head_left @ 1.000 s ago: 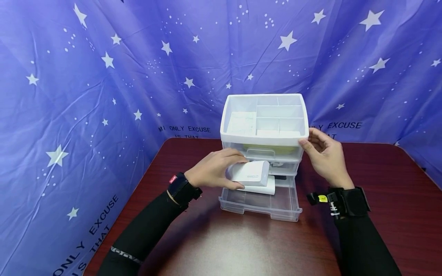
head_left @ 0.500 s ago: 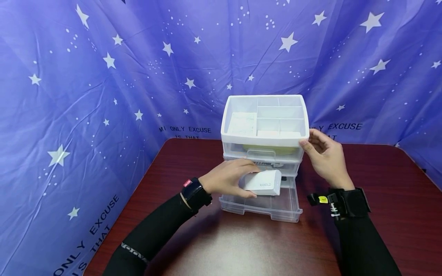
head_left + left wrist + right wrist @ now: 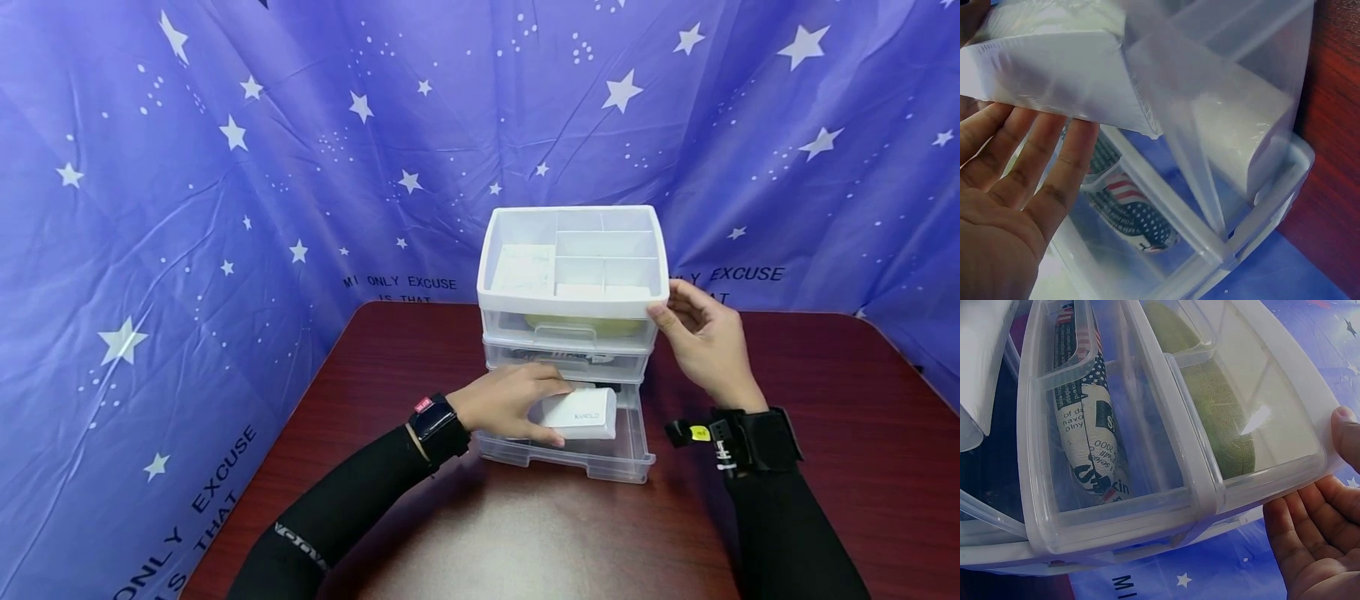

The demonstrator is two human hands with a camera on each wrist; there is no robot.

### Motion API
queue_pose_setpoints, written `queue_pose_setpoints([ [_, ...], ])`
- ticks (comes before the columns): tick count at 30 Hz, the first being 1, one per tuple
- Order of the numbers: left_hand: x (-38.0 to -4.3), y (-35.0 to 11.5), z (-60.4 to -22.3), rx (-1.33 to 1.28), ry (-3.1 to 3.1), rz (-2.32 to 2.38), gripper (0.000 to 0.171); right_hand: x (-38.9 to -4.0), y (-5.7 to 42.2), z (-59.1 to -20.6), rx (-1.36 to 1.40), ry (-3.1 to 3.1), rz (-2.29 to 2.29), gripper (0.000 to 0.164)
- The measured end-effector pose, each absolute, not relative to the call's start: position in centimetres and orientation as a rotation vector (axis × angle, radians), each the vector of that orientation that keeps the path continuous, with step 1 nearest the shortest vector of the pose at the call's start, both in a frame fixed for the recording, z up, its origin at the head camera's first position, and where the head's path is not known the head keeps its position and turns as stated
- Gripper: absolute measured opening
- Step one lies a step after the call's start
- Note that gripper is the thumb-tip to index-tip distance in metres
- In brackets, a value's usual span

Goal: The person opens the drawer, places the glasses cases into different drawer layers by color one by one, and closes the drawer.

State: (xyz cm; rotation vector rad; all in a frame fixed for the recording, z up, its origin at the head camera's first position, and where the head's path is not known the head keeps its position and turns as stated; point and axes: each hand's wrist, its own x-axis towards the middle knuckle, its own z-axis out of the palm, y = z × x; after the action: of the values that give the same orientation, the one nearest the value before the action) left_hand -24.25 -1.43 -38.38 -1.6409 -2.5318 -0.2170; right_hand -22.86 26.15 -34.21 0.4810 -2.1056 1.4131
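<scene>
A white box with grey lettering (image 3: 585, 412) is gripped at its left end by my left hand (image 3: 510, 403), thumb in front and fingers behind. The box is over the pulled-out clear bottom drawer (image 3: 628, 467) of a plastic drawer unit (image 3: 573, 302). In the left wrist view, another white object with a rounded end (image 3: 1241, 125) lies in that drawer; the box mostly hides it from the head camera. My right hand (image 3: 708, 343) holds the unit's top right front corner between thumb and fingers.
The closed middle drawer holds a stars-and-stripes printed pouch (image 3: 1088, 419). Behind the closed top drawer's front lies a yellow-green item (image 3: 1222, 406). A divided tray (image 3: 607, 243) tops the unit. It stands on a dark red table (image 3: 817, 400) before a blue star-printed curtain (image 3: 420, 100).
My left hand has carried the white box rightward and down, lower over the open bottom drawer. The right hand has stayed at the unit's corner.
</scene>
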Motion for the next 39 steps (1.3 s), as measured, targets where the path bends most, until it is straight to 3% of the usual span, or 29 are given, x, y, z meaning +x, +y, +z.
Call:
queue_pose_setpoints([
  [8,-24.2,-1.6,-38.9,-1.674,-2.6,-0.228,0.074,-22.8,26.1,-34.2,0.485,-2.111,1.415,0.037],
  [22,-24.4,-0.7,-39.9,-1.798,-2.481,-0.133,0.054,-22.8,26.2,-34.3,0.476,-2.11,1.418,0.038],
  [39,-24.2,0.2,-40.3,-1.766,-2.482,0.08,0.05,-22.8,26.1,-34.2,0.476,-2.101,1.424,0.036],
])
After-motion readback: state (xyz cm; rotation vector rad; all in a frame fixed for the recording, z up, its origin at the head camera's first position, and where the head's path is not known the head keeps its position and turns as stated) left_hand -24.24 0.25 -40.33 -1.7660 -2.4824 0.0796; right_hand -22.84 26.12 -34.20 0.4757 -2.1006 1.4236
